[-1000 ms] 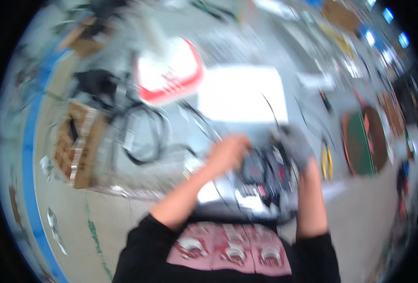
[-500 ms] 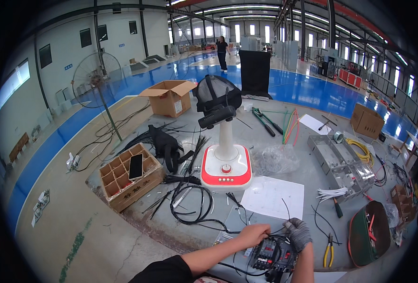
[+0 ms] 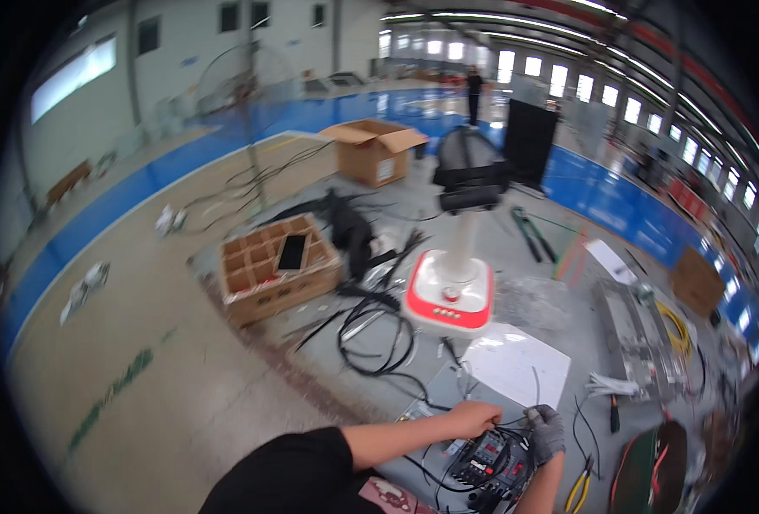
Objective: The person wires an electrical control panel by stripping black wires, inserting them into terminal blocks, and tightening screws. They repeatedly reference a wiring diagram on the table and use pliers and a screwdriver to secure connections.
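A bundle of black wires runs over an electrical panel with circuit breakers (image 3: 485,460) at the table's near edge. My bare left hand (image 3: 474,419) is closed at the panel's far side, its fingertips pinched on a black wire. Beside it on the right, my right hand (image 3: 547,433), in a grey knit glove, has its fingers closed on a black wire (image 3: 535,387) whose thin end sticks up above them. The picture is blurred, so the exact grip points are hard to make out.
Yellow-handled pliers (image 3: 579,488) and a green-and-red bin (image 3: 651,467) lie right of the panel. Beyond it are a white paper (image 3: 521,364), coiled black cable (image 3: 371,360) and a white-and-red fan base (image 3: 451,295). A divided box (image 3: 281,283) holding a phone stands left.
The view has swung left and tilted, so the table's things sit further right and the picture is blurrier. Both hands keep their places at the panel, with little visible movement.
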Available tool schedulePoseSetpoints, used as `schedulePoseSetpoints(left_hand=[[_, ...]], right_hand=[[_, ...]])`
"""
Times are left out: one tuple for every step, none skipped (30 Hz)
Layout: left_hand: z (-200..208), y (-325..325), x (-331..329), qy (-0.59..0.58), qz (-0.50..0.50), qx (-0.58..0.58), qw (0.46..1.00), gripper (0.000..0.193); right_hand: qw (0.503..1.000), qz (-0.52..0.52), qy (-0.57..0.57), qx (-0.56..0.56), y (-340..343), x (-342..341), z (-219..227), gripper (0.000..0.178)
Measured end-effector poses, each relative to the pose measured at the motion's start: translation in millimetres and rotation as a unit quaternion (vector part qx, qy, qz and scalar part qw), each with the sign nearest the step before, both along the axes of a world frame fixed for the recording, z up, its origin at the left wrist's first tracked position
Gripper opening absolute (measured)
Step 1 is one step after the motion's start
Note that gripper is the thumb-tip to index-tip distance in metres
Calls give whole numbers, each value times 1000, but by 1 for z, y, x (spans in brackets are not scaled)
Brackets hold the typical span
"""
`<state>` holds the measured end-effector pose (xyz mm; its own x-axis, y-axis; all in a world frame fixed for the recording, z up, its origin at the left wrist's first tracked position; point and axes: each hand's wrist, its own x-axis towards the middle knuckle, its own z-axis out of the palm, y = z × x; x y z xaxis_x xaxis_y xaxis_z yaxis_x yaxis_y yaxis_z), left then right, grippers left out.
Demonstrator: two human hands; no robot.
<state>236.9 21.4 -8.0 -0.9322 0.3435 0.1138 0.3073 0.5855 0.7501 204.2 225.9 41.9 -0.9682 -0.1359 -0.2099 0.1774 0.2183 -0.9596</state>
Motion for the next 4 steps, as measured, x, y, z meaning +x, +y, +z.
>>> schedulePoseSetpoints(left_hand=[[-3, 2, 1, 6, -1, 10, 1000, 16], [-3, 0, 3, 10, -4, 16, 1000, 16], [0, -4, 2, 15, -10, 16, 1000, 16], [-3, -7, 12, 10, 12, 22, 1000, 16]], right_hand=[[1000, -14, -15, -20, 5, 0, -6, 14], [1000, 5, -15, -26, 9, -2, -11, 16], [999, 13, -23, -20, 10, -5, -15, 17], [999, 22, -30, -13, 10, -9, -18, 19]])
